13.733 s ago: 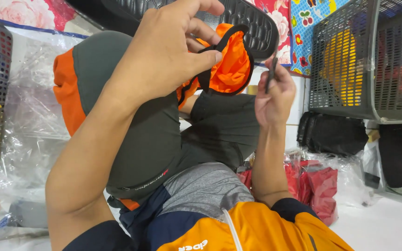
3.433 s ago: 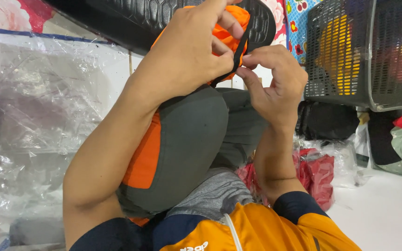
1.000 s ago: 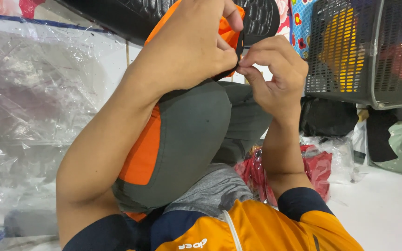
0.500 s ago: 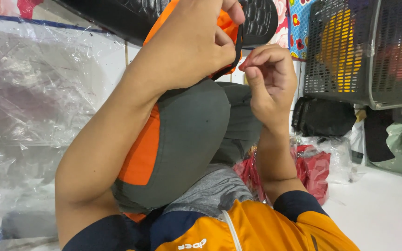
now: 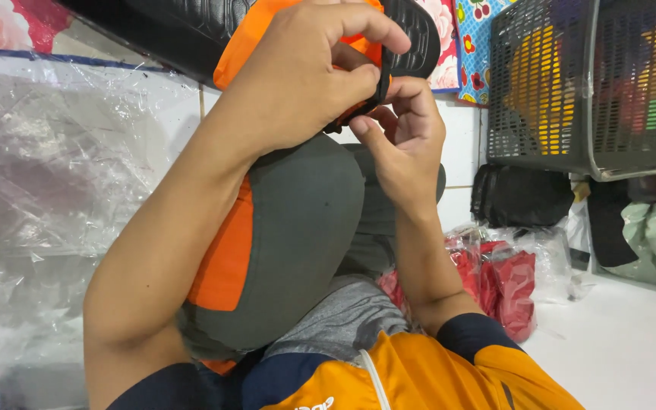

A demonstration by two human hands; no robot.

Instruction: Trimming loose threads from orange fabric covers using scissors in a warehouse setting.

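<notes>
Covering most of the left side, a sheet of crumpled clear plastic (image 5: 47, 197) hangs in front of a pale tiled wall (image 5: 461, 144); above it run flowered cloths in pink and blue, cut off by the top edge. On the right a dark mesh basket (image 5: 586, 83) stands with yellow and red things dimly showing through its holes, too blurred to name. Below it lie a black bundle (image 5: 521, 196) and a clear bag of red cloth (image 5: 506, 277) on the white floor (image 5: 624, 342). In the middle, a grey and orange garment (image 5: 290, 243) drapes down over the person's lap. Its orange upper part is bunched in the left hand (image 5: 298, 76), which is closed around it along with a thin black strap (image 5: 383, 80). The right hand (image 5: 404, 140) pinches the strap's lower end between thumb and fingertips, just beside the left hand. What the strap joins to is hidden behind the fingers.
</notes>
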